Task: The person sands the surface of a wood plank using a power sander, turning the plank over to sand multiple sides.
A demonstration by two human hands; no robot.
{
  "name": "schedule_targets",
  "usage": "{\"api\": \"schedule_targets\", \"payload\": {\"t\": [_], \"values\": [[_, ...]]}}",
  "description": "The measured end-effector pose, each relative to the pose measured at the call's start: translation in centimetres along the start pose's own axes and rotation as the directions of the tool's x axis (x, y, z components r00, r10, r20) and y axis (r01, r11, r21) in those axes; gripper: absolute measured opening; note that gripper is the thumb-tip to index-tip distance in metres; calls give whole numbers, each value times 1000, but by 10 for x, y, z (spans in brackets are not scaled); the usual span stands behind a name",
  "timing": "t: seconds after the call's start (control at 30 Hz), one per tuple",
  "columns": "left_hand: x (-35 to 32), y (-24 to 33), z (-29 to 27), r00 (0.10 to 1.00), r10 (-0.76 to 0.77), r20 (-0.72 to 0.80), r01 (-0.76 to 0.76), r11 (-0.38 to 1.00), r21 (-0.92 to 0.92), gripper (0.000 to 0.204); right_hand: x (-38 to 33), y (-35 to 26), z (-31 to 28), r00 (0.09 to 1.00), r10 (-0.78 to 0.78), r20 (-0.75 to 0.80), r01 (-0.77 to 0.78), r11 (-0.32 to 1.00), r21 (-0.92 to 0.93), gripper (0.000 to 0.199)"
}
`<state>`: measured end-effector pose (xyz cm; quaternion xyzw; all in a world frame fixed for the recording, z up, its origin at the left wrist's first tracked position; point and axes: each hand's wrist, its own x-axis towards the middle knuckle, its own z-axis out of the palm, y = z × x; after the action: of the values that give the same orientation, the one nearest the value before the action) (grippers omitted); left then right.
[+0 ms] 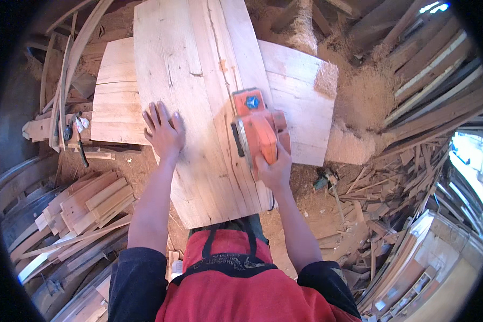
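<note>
We look down on a wide pale plank (198, 107) lying lengthwise away from us, resting across a second board (300, 96) set crosswise beneath it; the near end of the plank reaches almost to our red apron (225, 279); the floor around is bare earth strewn with sawdust (359, 102), heaped thickest past the right end of the crosswise board; offcuts and slats (91, 204) are stacked at our left, and a tangle of scrap strips (402, 177) lies at our right; bent strips of wood (64, 70) lean at the far left, with a small hand tool (80, 139) lying beside them.

Our left hand (163, 131) lies flat on the plank near its left edge, fingers spread wide and pointing away from us, holding nothing, only pressing on the wood; our right hand (273, 166) is closed round the rear handle of an orange electric planer (257, 129), the fingers wrapped under the grip so that we see mostly the back of the hand.

The planer sits on the right part of the plank, its sole on the wood, its nose pointing away from us; its body is orange with a dark strip along its left side and a blue knob on the front; it stands just to the right of a long dark crack (225, 80) that runs the length of the plank; the wood around it is light and rough-grained, with a few darker streaks.
</note>
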<state>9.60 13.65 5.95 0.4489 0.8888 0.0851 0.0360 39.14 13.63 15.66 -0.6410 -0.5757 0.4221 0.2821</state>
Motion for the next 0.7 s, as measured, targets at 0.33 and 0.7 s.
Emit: {"api": "schedule_targets", "payload": {"t": [0.33,0.7], "values": [[6,2,-11,1000,12,19,-12,1000,-22,67,206,-77,79,983,-176,-52,177,984,6,27],[17,4,-13,993,-1,117,2,1000,-10,69,393,-154,148,963,-220,-157,198,970,-144,36]]}}
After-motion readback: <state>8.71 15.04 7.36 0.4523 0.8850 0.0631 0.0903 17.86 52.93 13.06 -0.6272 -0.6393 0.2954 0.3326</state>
